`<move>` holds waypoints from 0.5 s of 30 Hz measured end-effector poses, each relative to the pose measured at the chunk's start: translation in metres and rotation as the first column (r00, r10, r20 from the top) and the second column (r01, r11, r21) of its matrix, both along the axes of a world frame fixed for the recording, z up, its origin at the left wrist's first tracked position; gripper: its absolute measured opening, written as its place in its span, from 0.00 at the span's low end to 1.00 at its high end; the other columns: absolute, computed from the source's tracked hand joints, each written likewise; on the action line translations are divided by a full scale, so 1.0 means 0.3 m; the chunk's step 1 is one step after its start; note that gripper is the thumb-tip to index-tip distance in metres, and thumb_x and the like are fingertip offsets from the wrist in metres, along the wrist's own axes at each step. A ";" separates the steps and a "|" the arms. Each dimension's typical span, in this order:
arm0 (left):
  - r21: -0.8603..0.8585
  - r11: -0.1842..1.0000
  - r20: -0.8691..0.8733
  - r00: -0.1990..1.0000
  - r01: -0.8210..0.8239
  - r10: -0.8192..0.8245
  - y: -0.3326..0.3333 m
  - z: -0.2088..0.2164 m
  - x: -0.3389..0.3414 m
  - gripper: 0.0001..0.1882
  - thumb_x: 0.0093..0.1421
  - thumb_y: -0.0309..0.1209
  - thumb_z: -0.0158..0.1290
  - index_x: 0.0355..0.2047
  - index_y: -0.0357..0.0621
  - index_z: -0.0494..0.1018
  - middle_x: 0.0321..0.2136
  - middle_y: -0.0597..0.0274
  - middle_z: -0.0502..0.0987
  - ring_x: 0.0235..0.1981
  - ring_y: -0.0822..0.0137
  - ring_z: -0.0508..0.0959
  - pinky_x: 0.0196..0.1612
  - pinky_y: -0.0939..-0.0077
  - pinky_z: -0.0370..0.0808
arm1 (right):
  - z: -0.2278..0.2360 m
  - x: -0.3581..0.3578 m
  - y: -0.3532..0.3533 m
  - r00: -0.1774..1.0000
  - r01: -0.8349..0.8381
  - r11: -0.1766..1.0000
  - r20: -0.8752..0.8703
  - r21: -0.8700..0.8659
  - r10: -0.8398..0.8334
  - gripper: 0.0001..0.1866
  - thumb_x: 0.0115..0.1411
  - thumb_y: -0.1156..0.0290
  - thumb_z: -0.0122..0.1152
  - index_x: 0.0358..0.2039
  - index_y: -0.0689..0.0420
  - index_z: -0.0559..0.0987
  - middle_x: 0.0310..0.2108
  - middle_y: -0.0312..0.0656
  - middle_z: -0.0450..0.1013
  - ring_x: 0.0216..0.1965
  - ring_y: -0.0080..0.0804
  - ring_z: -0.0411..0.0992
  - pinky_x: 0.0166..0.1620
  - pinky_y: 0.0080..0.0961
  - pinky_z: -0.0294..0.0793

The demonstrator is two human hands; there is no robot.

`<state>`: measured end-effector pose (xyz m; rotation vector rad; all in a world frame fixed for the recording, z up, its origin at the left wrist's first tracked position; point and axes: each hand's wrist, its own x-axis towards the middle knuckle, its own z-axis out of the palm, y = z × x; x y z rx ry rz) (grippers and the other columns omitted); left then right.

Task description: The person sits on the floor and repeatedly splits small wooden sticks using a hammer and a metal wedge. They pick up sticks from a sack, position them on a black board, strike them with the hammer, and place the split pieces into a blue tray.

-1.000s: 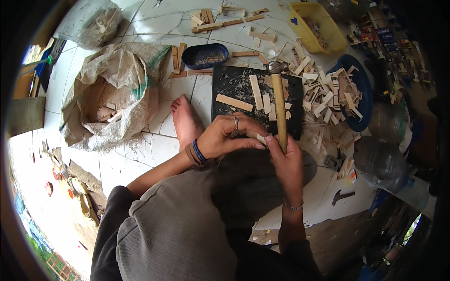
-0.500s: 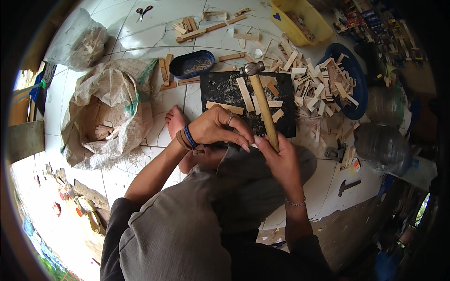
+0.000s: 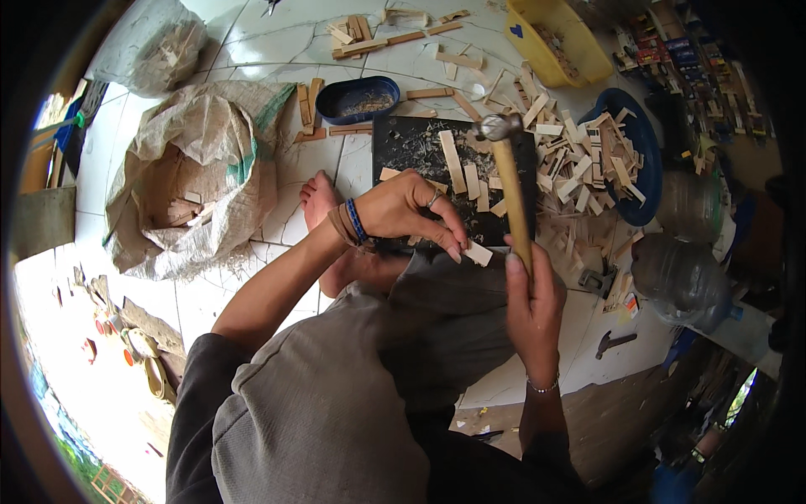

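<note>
Between the thumb and fingers of my left hand (image 3: 411, 210), a small flat piece of pale wood (image 3: 478, 254) is pinched at one end. My right hand (image 3: 533, 302) is wrapped round the lower handle of a hammer (image 3: 514, 197). Its metal head points away from me, above the far right part of a black board (image 3: 403, 147). Wood shavings and several wooden strips (image 3: 452, 161) lie on that board, just beyond my hands. The two hands are apart, over my bent leg.
An open woven sack (image 3: 180, 244) with wood pieces stands at left. A blue oval tray (image 3: 359, 99) sits beyond the board. At right, many wood pieces spill from a blue basin (image 3: 653, 168), near a yellow tub (image 3: 579, 71) and a plastic bottle (image 3: 678, 273). Another hammer (image 3: 614, 343) lies on the tiles.
My right hand has moved right with the hammer, away from my left hand. The wood piece in my left fingers now shows plainly. The view has shifted slightly.
</note>
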<state>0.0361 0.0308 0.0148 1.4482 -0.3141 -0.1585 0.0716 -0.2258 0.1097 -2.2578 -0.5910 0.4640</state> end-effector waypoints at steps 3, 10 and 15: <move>-0.031 1.000 0.015 1.000 -0.005 0.005 -0.007 -0.005 0.001 0.08 0.58 0.28 0.69 0.37 0.39 0.86 0.35 0.61 0.88 0.38 0.71 0.86 0.43 0.78 0.81 | 0.047 -0.027 -0.114 0.961 -0.170 0.985 0.217 -0.041 0.175 0.28 0.71 0.76 0.56 0.70 0.61 0.66 0.58 0.57 0.76 0.41 0.45 0.83 0.44 0.34 0.80; -0.036 0.999 -0.035 0.999 -0.015 0.014 -0.010 -0.020 -0.008 0.10 0.58 0.32 0.70 0.39 0.44 0.88 0.35 0.67 0.88 0.35 0.78 0.84 0.41 0.82 0.78 | 0.017 -0.048 -0.284 0.818 -0.382 0.894 0.366 -0.232 0.444 0.31 0.64 0.83 0.63 0.68 0.63 0.70 0.38 0.52 0.80 0.29 0.41 0.80 0.34 0.31 0.78; -0.079 0.997 -0.023 1.000 -0.014 0.013 -0.011 -0.021 -0.007 0.11 0.57 0.33 0.71 0.39 0.44 0.88 0.34 0.67 0.88 0.35 0.79 0.84 0.41 0.82 0.78 | 0.007 -0.057 -0.301 0.788 -0.363 0.910 0.456 -0.198 0.414 0.31 0.62 0.83 0.65 0.66 0.63 0.72 0.29 0.47 0.76 0.24 0.38 0.75 0.28 0.31 0.74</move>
